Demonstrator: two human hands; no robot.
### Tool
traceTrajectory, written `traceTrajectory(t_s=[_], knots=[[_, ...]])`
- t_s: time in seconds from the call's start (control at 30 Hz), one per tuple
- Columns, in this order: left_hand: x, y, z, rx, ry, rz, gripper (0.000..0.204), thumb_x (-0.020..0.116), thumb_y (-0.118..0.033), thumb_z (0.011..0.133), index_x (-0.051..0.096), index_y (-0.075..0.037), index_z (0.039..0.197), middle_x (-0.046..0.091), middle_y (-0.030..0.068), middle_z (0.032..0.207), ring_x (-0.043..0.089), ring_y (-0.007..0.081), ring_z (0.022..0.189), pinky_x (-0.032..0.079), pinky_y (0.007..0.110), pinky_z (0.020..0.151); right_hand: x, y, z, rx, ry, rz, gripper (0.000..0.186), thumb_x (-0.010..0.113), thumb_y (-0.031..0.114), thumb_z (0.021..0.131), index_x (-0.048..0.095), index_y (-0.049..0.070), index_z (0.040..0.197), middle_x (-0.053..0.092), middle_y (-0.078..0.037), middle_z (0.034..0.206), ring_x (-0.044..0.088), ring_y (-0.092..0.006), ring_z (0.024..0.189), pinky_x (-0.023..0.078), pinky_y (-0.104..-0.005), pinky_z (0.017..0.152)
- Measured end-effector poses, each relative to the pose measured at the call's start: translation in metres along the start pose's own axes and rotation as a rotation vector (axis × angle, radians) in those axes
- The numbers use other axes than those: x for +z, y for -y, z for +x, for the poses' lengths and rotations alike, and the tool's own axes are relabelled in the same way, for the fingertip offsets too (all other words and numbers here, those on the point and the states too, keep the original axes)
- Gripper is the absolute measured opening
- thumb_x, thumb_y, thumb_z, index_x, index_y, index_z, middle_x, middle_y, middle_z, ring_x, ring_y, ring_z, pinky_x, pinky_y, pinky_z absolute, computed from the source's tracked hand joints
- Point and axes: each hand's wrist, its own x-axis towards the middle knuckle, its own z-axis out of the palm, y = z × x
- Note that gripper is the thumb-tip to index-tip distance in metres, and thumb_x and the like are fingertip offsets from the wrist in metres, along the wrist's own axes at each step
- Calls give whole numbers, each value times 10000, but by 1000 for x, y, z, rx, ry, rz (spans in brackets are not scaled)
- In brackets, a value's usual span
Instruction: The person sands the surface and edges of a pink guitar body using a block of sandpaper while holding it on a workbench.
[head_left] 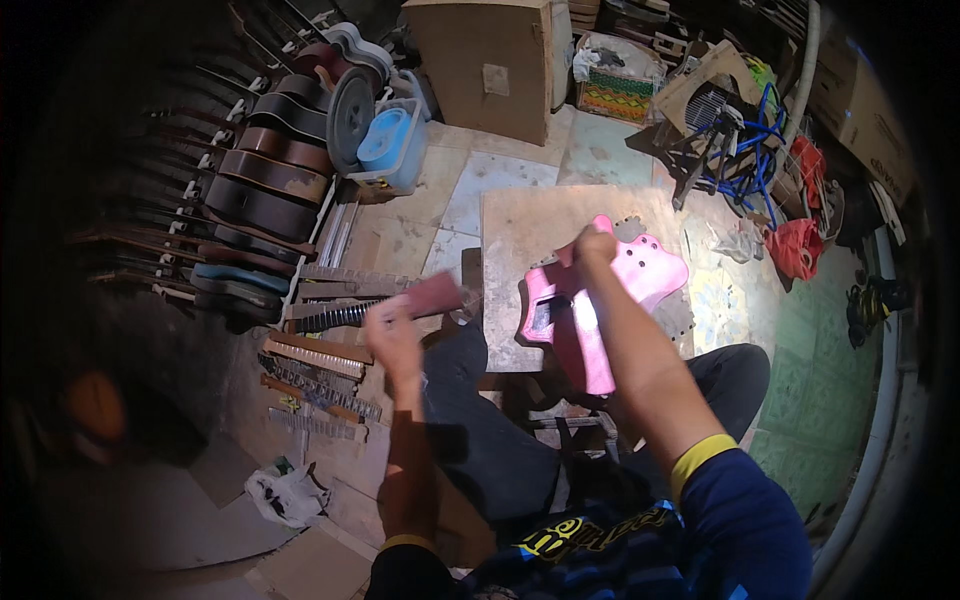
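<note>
Left hand (393,338) holds a reddish flat piece (437,292), motion-blurred. Right hand (588,245) grips the pink guitar body (575,352) by its far side, over the counter (508,240). Near end seems overhanging; we judge a loosened grip could tip it off.

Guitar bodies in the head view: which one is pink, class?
The pink guitar body over the wooden board, gripped by the right hand; the other guitars, in a row at the left, are mostly brown, dark or blue.

Patchily lit tiled floor (505,178), brown box (475,95)
</note>
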Motion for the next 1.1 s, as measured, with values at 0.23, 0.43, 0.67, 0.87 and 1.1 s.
traceTrajectory(t_s=[0.23,0.43,0.67,0.87,1.1], knots=[[-28,57,48,-354,18,189,208,733,-145,974,682,13,1099,725,200,1080,700,297,1022,526,419,922,-63,-21,-8,-36,118,861,243,671,225,1049,735,-3,1104,707,-47,937,619,-138,796,510,-326,726],[68,21,7,47,335,357,548,709,-262,993,551,-13,1455,587,296,1425,580,438,1303,383,517,1164,-92,-15,-85,-108,552,831,242,684,258,1048,721,21,1081,694,-24,901,628,-115,797,518,-288,706],[136,-34,-49,-145,718,119,601,466,-438,1132,691,75,913,555,186,672,572,170,703,482,412,657,-80,-15,-82,-96,357,857,255,684,258,1056,728,10,1019,676,-10,855,583,-94,766,490,-281,698],[91,7,-29,-36,374,508,484,573,-382,1068,720,58,931,721,239,822,708,340,757,510,491,714,-100,-26,-59,56,191,1044,243,637,281,1077,713,52,1044,681,-14,856,600,-106,734,475,-291,607],[118,-80,-80,-387,779,-328,339,661,-271,1059,694,48,1167,721,81,1058,661,124,902,541,284,761,-102,-56,-121,10,439,894,218,718,232,1017,730,15,1036,684,-15,861,584,-94,782,490,-287,752]])
